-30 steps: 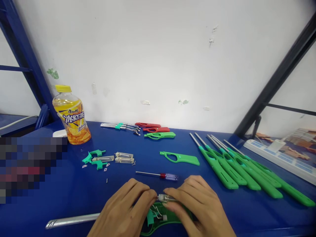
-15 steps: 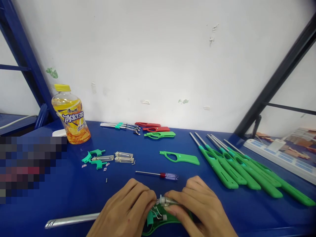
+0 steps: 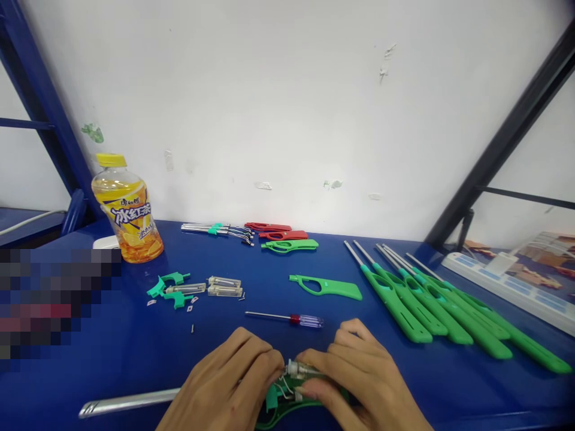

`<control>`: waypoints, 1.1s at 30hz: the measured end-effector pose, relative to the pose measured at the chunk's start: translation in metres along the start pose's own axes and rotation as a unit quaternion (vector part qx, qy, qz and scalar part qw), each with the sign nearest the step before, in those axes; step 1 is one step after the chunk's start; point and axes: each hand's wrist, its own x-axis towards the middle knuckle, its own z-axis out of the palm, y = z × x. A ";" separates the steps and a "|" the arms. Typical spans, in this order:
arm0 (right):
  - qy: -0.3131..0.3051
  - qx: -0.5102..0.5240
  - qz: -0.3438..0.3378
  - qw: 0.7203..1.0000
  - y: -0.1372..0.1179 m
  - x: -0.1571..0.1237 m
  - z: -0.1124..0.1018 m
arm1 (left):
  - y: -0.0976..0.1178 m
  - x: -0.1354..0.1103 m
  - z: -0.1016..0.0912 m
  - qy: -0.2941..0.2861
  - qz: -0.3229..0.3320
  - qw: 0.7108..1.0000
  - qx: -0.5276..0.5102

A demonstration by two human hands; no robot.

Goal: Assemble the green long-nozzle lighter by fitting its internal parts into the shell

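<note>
Both my hands rest at the near edge of the blue table over an opened green lighter shell (image 3: 287, 402). My left hand (image 3: 229, 383) and my right hand (image 3: 363, 380) pinch a small clear gas tank piece (image 3: 300, 369) with thin white wires, held just above the shell. The fingers of both hands are curled closed around it. A long metal tube (image 3: 128, 401) runs left from under my left hand. A small screwdriver (image 3: 287, 319) with a red and clear handle lies just beyond my hands.
Several assembled green lighters (image 3: 431, 299) lie in a row at the right. A loose green shell half (image 3: 326, 287), red and green shells (image 3: 281, 236), small parts (image 3: 197, 288) and an iced tea bottle (image 3: 128, 209) stand farther back. A white power strip (image 3: 507, 284) lies far right.
My hands have shifted slightly and pressed the clear piece lower toward the green shell. Nothing else on the table moved.
</note>
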 end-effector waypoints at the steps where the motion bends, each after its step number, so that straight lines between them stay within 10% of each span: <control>1: 0.005 -0.002 -0.003 1.000 0.000 0.000 0.000 | 0.001 0.001 -0.001 0.002 0.002 1.000 -0.002; 33: 0.004 0.009 0.008 1.000 0.002 0.001 -0.004 | 0.004 0.011 0.002 0.031 -0.025 0.997 0.062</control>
